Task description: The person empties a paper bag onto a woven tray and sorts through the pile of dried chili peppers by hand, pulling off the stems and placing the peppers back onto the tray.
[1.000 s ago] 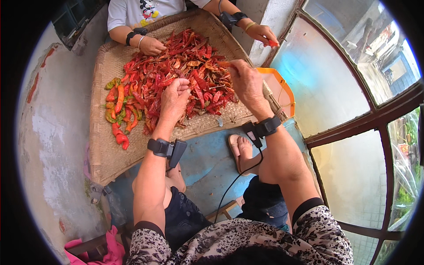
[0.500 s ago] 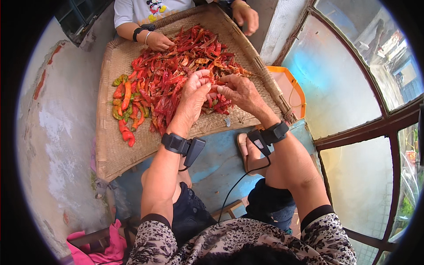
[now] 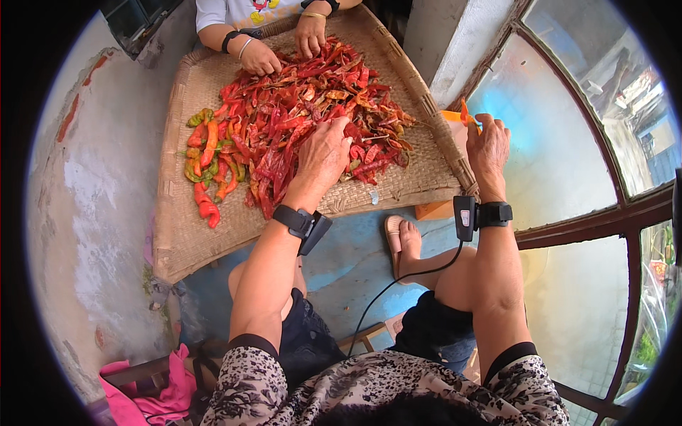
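A heap of red dried chili peppers (image 3: 284, 117) covers the middle of a woven bamboo tray (image 3: 192, 248). My left hand (image 3: 323, 153) rests at the heap's near side, fingers curled in among the peppers; what they grip is hidden. Beyond the tray's right edge, my right hand (image 3: 489, 148) is closed over an orange-rimmed container (image 3: 449, 116). An orange-red chili pepper (image 3: 465, 112) sticks up at its fingertips. Fresher red, orange and green peppers (image 3: 209, 153) lie in a group at the heap's left.
Across the tray, another person's two hands (image 3: 261, 58) work in the far side of the heap. A framed glass window (image 3: 561, 121) rises close on the right, and a worn plaster wall (image 3: 92, 199) on the left. Pink cloth (image 3: 167, 390) hangs at lower left.
My hands, together over the heap before, have parted: the right moved right past the tray's edge, the left stayed by the peppers. The other person's raised hand came down onto the heap.
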Available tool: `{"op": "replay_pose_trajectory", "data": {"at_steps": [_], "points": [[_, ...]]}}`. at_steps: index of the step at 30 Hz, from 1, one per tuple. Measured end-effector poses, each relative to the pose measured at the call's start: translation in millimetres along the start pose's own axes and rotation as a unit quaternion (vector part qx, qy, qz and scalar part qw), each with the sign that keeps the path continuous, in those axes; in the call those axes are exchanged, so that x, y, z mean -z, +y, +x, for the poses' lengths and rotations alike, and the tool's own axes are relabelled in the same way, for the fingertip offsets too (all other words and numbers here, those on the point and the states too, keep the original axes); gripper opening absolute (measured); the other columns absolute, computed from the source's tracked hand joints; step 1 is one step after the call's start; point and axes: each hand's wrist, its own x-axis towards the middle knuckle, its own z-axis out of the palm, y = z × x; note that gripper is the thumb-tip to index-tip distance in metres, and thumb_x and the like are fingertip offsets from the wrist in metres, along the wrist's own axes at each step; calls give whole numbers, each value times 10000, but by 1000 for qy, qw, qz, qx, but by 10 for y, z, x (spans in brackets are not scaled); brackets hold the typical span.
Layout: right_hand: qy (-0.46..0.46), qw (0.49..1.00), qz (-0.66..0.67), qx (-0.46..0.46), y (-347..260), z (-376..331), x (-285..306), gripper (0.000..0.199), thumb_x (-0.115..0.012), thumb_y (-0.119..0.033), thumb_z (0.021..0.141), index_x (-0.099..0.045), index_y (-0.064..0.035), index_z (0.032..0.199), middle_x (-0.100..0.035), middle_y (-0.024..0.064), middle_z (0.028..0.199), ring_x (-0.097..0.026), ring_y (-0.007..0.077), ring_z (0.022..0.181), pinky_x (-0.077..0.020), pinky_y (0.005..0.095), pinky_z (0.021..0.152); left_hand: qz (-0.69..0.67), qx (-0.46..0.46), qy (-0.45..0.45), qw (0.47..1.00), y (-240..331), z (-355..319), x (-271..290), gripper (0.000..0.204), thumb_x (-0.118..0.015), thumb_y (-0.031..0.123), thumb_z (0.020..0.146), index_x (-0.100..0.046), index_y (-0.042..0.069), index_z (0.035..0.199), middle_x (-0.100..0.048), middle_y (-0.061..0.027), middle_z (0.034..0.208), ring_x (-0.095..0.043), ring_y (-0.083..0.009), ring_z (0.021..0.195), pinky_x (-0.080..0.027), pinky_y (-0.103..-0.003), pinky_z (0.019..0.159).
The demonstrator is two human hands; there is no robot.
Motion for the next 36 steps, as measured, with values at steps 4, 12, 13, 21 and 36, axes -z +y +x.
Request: {"op": "replay_pose_trajectory", "data": {"at_steps": [4,12,13,21,36], "points": [[38,988,105,108,-266,-111,-31,173,-613,-128,820,-626,-69,981,-581,158,969,-519,330,926,-432,420,796,77,7,-46,996,50,-13,-35,371,-611,129,838,-503,69,1188,-587,-203,945,-594,-367,847,-486,-437,723],[-223,926,246,178,-1089,-392,-521,180,-640,-158,781,-600,-11,878,-636,194,882,-614,384,831,-491,458,714,28,3,-48,998,83,-17,-159,333,-597,7,776,-468,52,1079,-617,-216,935,-596,-410,866,-473,-480,723],[-236,934,200,177,-1157,-424,-539,180,-643,-165,772,-601,-19,870,-637,191,883,-616,381,841,-496,458,719,27,42,-72,996,78,-31,-118,288,-542,5,800,-467,49,1075,-629,-222,888,-603,-423,840,-475,-498,731],[-108,917,328,199,-1321,-347,-402,121,-633,-100,773,-634,-20,863,-630,170,820,-625,353,797,-498,432,687,-125,97,74,985,-106,-46,255,285,-591,22,800,-499,45,1069,-623,-144,758,-627,-305,734,-494,-383,667],[31,996,48,75,-204,-133,-15,333,-638,-243,840,-605,-12,1079,-601,182,991,-559,321,895,-453,418,775,-352,151,15,923,-54,-52,209,350,-573,12,837,-482,6,1175,-601,-47,885,-570,-88,739,-495,-227,635]]}}
